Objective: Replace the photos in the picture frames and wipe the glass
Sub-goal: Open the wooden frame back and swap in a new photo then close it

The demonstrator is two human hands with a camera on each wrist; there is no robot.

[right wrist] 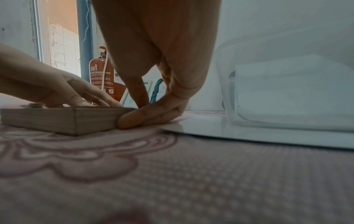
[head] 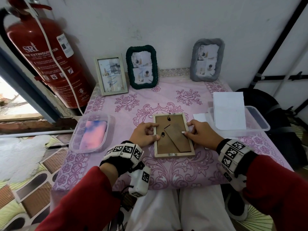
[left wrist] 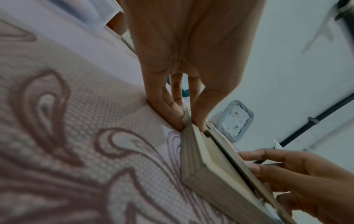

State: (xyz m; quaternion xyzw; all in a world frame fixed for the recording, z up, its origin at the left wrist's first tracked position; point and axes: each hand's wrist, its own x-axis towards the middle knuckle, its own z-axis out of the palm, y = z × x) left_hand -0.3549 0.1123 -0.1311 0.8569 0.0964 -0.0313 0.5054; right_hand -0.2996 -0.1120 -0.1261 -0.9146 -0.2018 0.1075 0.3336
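Observation:
A light wooden picture frame (head: 173, 135) lies face down in the middle of the table, its brown backing board and folded stand facing up. My left hand (head: 155, 130) pinches its left edge, thumb on the back near a black clip and fingers along the outer side. My right hand (head: 187, 129) pinches the right edge the same way. In the left wrist view the left hand (left wrist: 189, 124) grips the frame (left wrist: 206, 166), with the right hand (left wrist: 283, 171) on the far side. In the right wrist view the right hand (right wrist: 139, 112) holds the frame (right wrist: 57, 119) flat on the cloth.
Three frames stand against the wall: white (head: 110, 74), dark green (head: 141, 66), grey (head: 206, 60). A clear tub with a pink-blue cloth (head: 93, 133) sits at the left. A clear tub (head: 260, 124) with white sheets (head: 229, 110) sits at the right. A fire extinguisher (head: 46, 55) stands far left.

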